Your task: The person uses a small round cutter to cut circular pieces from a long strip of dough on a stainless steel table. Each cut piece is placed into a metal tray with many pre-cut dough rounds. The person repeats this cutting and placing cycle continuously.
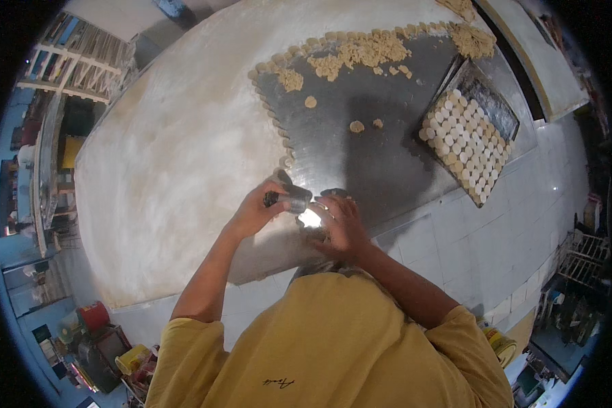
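Note:
My left hand [257,209] is closed around a short metal cylinder [296,198], which looks like a round dough cutter. Close beside it, my right hand [340,221] has its fingers curled in around shiny and dark metal pieces, whose shape glare and the fingers hide. Both hands are over the near edge of a large sheet of pale rolled dough [177,163]. The sheet's right and far edges are scalloped by round cuts. Right of the sheet, bare dark metal tabletop [387,160] shows, with a small dough round [357,126] on it.
A dark tray [486,102] at the right bears rows of pale dough rounds [466,139] and juts past the table edge. Crumbled dough scraps [360,54] lie along the far cut edge, with another heap [472,41] at the far right. White floor tiles [421,238] lie below.

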`<state>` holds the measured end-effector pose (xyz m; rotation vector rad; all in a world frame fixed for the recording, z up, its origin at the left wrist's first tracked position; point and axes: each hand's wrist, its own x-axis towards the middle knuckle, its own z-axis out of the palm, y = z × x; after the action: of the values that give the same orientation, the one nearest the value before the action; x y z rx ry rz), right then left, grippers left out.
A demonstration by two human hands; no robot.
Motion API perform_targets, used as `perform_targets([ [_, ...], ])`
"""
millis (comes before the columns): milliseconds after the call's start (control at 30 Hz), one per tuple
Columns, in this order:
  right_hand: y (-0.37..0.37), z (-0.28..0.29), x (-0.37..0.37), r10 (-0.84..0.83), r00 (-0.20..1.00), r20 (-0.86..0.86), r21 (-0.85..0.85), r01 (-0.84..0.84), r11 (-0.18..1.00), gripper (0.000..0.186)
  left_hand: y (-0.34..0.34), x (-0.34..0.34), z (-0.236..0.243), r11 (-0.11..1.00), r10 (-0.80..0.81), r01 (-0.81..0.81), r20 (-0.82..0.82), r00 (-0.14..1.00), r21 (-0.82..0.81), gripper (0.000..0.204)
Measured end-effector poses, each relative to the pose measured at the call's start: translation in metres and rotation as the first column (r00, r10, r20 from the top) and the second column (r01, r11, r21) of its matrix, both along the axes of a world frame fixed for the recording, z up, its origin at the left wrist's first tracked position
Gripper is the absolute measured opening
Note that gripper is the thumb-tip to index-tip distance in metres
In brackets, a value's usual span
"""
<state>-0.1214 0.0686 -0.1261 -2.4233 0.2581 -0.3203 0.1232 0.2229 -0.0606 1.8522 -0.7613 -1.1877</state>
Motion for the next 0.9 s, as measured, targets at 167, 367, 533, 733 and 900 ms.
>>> perform_targets([
  [167,0.040,-0.001,-0.017,0.022,0.997,0.068,-0.226,-0.006,0.974,0.071,0.044,-0.046,0.048,0.991,-0.029,0.002,0.200,0.979,0.137,0.029],
  [367,0.025,-0.032,-0.027,0.121,0.975,0.185,-0.205,-0.083,0.975,0.059,0.035,-0.116,0.054,0.902,-0.270,0.017,0.535,0.800,0.431,0.038],
  [533,0.019,-0.046,-0.029,0.104,0.942,0.320,-0.075,-0.085,0.994,0.051,0.008,-0.135,0.062,0.849,-0.411,0.038,0.614,0.674,0.526,0.037],
  [733,0.026,-0.058,-0.026,0.092,0.980,0.176,-0.004,-0.092,0.996,0.069,-0.001,-0.133,0.042,0.820,-0.435,0.054,0.560,0.706,0.569,0.041],
  [900,0.031,-0.067,-0.022,0.060,0.984,0.167,-0.016,-0.058,0.998,0.077,-0.002,-0.121,0.003,0.868,-0.412,0.130,0.548,0.728,0.480,0.049],
])
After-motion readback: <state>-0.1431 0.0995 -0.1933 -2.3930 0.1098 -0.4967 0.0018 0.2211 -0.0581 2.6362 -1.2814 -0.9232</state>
